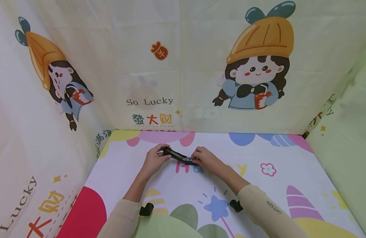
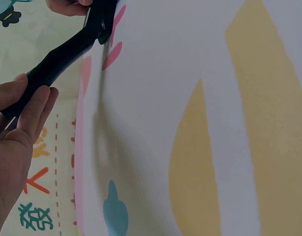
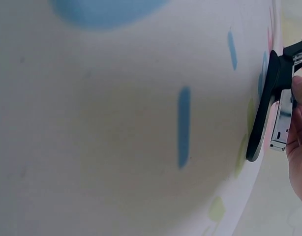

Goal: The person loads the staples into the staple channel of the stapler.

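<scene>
A black stapler (image 1: 177,155) is spread wide open over the far middle of the table. One end of it lies between the thumb and fingers of my left hand (image 1: 154,161), which grips it from the left. My right hand (image 1: 207,160) is at the other end. In the right wrist view, that hand's thumb and fingers pinch the metal magazine (image 3: 280,129), beside the black base (image 3: 263,115). The left wrist view shows the long black cover (image 2: 62,61) running from the left fingers up to the hinge.
A white tablecloth (image 1: 248,178) with coloured prints covers the table. Cream printed cloth walls stand at the back (image 1: 197,115), left (image 1: 90,99) and right (image 1: 349,132). Dark clip-like pieces show at the left sleeve (image 1: 146,209) and right sleeve (image 1: 236,205).
</scene>
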The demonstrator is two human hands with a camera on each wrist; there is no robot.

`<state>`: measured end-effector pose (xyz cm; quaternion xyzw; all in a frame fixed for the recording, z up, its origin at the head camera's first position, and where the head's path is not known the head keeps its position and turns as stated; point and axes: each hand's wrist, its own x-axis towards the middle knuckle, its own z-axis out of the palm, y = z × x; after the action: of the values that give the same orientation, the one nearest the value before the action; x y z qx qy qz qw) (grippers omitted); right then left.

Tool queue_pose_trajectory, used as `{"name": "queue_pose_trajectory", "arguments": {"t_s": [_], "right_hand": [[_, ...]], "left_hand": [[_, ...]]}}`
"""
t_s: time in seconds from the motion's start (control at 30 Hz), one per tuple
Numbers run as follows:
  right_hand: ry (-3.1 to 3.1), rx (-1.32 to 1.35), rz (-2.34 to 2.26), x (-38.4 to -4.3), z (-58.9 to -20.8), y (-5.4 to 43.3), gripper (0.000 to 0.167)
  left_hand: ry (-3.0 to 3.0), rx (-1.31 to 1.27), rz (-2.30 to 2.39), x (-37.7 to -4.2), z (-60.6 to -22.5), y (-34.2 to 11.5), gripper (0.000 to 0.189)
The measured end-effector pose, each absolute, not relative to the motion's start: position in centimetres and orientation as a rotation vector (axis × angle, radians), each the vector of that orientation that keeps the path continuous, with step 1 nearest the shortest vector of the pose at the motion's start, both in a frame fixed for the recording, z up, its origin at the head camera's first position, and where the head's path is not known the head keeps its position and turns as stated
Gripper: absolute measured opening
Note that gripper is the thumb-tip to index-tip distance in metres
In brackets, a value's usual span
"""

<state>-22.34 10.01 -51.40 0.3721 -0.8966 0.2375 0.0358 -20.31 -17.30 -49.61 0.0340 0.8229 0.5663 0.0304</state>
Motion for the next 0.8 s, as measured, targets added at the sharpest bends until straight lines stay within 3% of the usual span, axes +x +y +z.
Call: {"name": "queue_pose_trajectory", "arguments": {"t_s": [0.8], "right_hand": [[-2.743, 1.140, 0.848, -22.38, -52.25, 10.44, 0.012]], "left_hand": [[2.545, 0.108, 1.744, -20.27, -49.65, -17.32, 0.048]]}}
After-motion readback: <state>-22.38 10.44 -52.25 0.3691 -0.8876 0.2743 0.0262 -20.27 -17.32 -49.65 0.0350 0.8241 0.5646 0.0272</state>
